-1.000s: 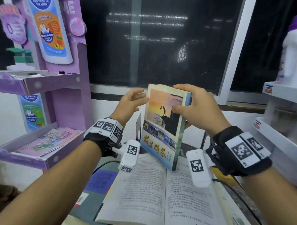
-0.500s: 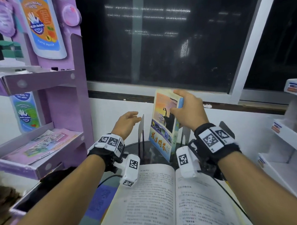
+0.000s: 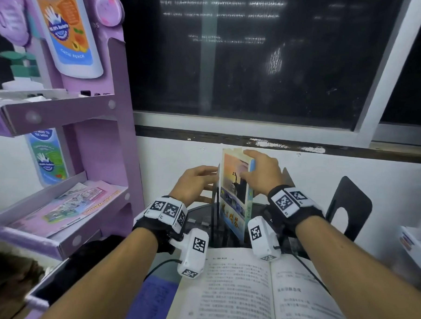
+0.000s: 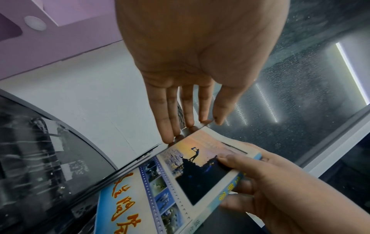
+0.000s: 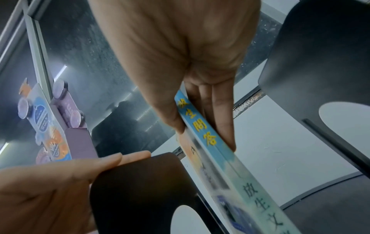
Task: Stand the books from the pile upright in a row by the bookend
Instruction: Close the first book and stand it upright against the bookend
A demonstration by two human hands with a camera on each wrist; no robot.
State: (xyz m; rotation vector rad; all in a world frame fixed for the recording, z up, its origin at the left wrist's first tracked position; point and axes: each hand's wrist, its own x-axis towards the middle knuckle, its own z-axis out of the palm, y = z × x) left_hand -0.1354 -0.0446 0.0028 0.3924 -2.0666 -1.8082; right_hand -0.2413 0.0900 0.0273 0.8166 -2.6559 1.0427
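A paperback with a sunset cover (image 3: 235,184) stands upright, just right of a thin black bookend (image 3: 214,203) seen edge-on. My right hand (image 3: 249,166) grips its top, thumb on the front cover (image 4: 180,174), fingers behind, blue spine (image 5: 208,136) between them. My left hand (image 3: 210,176) lies with straight fingers (image 4: 170,120) against the upper part of that bookend (image 5: 140,190) and holds nothing. An open book (image 3: 259,294) lies flat in front. Whether the paperback's lower edge touches the table is hidden.
A second black bookend (image 3: 347,208) stands to the right by the wall. A purple display shelf (image 3: 85,129) fills the left side, a white shelf (image 3: 415,240) the right edge. A blue notebook (image 3: 157,299) lies under the open book. A dark window is behind.
The right hand has carried the paperback down and away to the left bookend and turned it more upright. The left hand has moved forward onto the bookend.
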